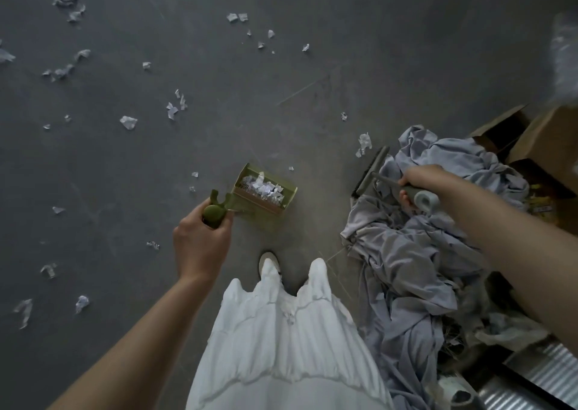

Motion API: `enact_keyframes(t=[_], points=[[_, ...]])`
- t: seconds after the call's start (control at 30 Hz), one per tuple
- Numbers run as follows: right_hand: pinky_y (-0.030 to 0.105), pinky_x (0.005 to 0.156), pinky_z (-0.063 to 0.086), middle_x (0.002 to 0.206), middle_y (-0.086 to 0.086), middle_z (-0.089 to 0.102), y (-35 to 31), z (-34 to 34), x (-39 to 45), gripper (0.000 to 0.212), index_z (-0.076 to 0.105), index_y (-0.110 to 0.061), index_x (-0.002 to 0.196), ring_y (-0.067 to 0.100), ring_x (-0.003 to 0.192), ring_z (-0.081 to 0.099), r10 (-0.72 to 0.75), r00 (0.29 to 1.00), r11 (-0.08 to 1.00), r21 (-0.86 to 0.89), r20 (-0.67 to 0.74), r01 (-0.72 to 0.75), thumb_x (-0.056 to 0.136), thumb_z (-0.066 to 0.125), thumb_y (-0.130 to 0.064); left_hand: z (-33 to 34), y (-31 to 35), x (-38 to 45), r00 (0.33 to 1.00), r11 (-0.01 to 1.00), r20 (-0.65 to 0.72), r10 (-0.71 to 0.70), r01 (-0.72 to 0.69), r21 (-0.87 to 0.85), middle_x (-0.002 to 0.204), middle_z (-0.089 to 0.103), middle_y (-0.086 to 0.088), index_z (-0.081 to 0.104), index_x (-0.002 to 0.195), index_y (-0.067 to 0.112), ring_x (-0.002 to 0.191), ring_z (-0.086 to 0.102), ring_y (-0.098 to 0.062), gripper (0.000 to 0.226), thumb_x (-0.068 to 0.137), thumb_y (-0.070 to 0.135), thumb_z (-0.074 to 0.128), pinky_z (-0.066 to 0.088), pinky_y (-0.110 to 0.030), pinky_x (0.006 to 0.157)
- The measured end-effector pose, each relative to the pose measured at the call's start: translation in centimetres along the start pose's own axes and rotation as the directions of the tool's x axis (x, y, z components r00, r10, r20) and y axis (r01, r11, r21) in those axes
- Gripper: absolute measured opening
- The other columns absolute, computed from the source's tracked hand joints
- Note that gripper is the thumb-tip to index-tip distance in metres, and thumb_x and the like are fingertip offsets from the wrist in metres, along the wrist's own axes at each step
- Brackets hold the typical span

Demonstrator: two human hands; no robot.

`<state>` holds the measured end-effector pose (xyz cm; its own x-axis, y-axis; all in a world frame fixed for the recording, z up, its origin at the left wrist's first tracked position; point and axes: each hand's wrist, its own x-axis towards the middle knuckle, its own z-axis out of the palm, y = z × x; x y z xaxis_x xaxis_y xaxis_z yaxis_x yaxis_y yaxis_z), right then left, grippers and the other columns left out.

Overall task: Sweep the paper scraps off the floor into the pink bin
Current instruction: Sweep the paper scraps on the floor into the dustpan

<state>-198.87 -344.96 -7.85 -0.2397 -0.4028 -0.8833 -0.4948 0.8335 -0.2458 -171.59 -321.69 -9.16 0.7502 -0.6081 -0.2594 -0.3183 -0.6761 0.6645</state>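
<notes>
Two hands: both busy, each wrapped round a handle.
Left hand (200,240): at about 7 o'clock from the middle of the view, fingers curled tight round the top of the green dustpan handle (215,211).
Dustpan (266,190): just past the left hand toward 1 o'clock, its tray holding a small heap of white paper bits.
Right hand (422,181): out at 3 o'clock, gripping the grey-green brush handle (419,196).
Brush (370,171): its dark head lies at 9 o'clock from the right hand, at the edge of the cloth pile.
Paper scraps (128,122): scattered over the grey floor (344,34), mostly from 9 round to 12 o'clock; a few lie near the dustpan, one clump near the brush head.
Pink bin: I cannot see it.
Cloth pile (416,253): crumpled grey fabric from 3 to 5 o'clock, under the right forearm.
Cardboard boxes (544,140): at 2 o'clock, behind the cloth.
Person: white skirt (281,331) at 6 o'clock, one pale shoe (266,261) showing.
</notes>
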Motion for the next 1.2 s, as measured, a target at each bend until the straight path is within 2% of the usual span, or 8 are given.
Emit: enact_keyframes(t=[0.27, 0.4, 0.47, 0.57, 0.73, 0.9, 1.03, 1.2], points=[[0.024, 0.042, 0.043, 0.074, 0.013, 0.044, -5.6, -1.5, 5.0, 0.01, 0.043, -0.006, 0.087, 0.021, 0.052, 0.044, -0.07, 0.997, 0.991, -0.116, -0.033, 0.065, 0.091, 0.04, 0.002, 1.3, 3.2, 3.2, 0.998, 1.0, -0.055, -0.024, 0.025, 0.018, 0.058, 0.055, -0.002, 0.064, 0.075, 0.019, 0.059, 0.051, -0.024, 0.013, 0.082, 0.027, 0.071, 0.037, -0.025, 0.052], [0.025, 0.042, 0.04, 0.066, 0.013, 0.046, -10.0, -1.8, 6.4, 0.019, 0.044, -0.004, 0.074, 0.022, 0.047, 0.046, -0.156, 0.988, 0.937, -0.315, 0.008, 0.15, 0.091, 0.043, 0.005, 2.5, 5.1, 4.3, 0.988, 0.996, -0.125, -0.093, 0.094, 0.0, 0.057, 0.053, 0.001, 0.063, 0.073, 0.02, 0.058, 0.05, -0.022, 0.015, 0.082, 0.029, 0.071, 0.034, -0.029, 0.052], [0.023, 0.037, 0.038, 0.059, 0.012, 0.046, -12.2, -1.6, 6.8, 0.024, 0.044, -0.004, 0.067, 0.022, 0.043, 0.046, -0.213, 0.977, 0.887, -0.415, 0.025, 0.204, 0.087, 0.045, 0.009, 3.2, 6.1, 4.5, 0.978, 0.991, -0.164, -0.131, 0.133, 0.003, 0.06, 0.055, -0.002, 0.065, 0.077, 0.019, 0.061, 0.052, -0.026, 0.012, 0.082, 0.028, 0.071, 0.033, -0.029, 0.056], [0.032, 0.047, 0.043, 0.05, 0.015, 0.052, -14.7, -0.9, 7.0, 0.02, 0.049, 0.003, 0.06, 0.028, 0.048, 0.053, -0.271, 0.961, 0.785, -0.563, 0.064, 0.259, 0.08, 0.053, 0.006, 3.8, 7.3, 4.2, 0.957, 0.984, -0.233, -0.173, 0.177, -0.002, 0.063, 0.057, -0.004, 0.067, 0.081, 0.018, 0.063, 0.052, -0.026, 0.009, 0.082, 0.026, 0.071, 0.034, -0.028, 0.06], [0.041, 0.057, 0.053, 0.06, 0.023, 0.066, -16.7, 1.5, 5.5, 0.014, 0.063, 0.005, 0.061, 0.034, 0.06, 0.066, -0.285, 0.948, 0.568, -0.772, 0.142, 0.286, 0.066, 0.053, -0.003, 4.2, 8.1, 3.5, 0.926, 0.971, -0.296, -0.234, 0.237, -0.026, 0.067, 0.059, -0.003, 0.069, 0.089, 0.015, 0.065, 0.054, -0.025, 0.013, 0.084, 0.027, 0.07, 0.037, -0.027, 0.062], [0.027, 0.042, 0.048, 0.084, 0.021, 0.068, -16.1, 5.0, 3.6, 0.02, 0.061, 0.006, 0.092, 0.025, 0.048, 0.062, -0.272, 0.938, 0.431, -0.844, 0.215, 0.319, 0.087, 0.046, -0.006, 3.8, 7.5, 2.3, 0.872, 0.944, -0.368, -0.321, 0.326, -0.052, 0.068, 0.058, -0.003, 0.071, 0.094, 0.014, 0.067, 0.053, -0.025, 0.018, 0.082, 0.028, 0.071, 0.037, -0.029, 0.063], [0.044, 0.066, 0.061, 0.089, 0.024, 0.067, -14.5, 8.2, 2.0, 0.015, 0.057, 0.004, 0.081, 0.033, 0.068, 0.071, -0.274, 0.917, 0.358, -0.855, 0.288, 0.376, 0.085, 0.046, -0.005, 2.8, 6.4, 0.3, 0.812, 0.908, -0.416, -0.409, 0.406, -0.1, 0.076, 0.067, -0.011, 0.071, 0.097, 0.013, 0.071, 0.056, -0.028, 0.021, 0.082, 0.028, 0.071, 0.039, -0.03, 0.065], [0.042, 0.065, 0.06, 0.09, 0.025, 0.066, -12.4, 12.1, -0.4, 0.015, 0.056, 0.004, 0.078, 0.034, 0.07, 0.071, -0.258, 0.892, 0.257, -0.863, 0.372, 0.434, 0.082, 0.045, -0.006, 2.0, 4.6, -2.6, 0.737, 0.855, -0.445, -0.509, 0.49, -0.169, 0.076, 0.067, -0.013, 0.07, 0.094, 0.012, 0.073, 0.06, -0.032, 0.021, 0.082, 0.029, 0.07, 0.043, -0.033, 0.064]])
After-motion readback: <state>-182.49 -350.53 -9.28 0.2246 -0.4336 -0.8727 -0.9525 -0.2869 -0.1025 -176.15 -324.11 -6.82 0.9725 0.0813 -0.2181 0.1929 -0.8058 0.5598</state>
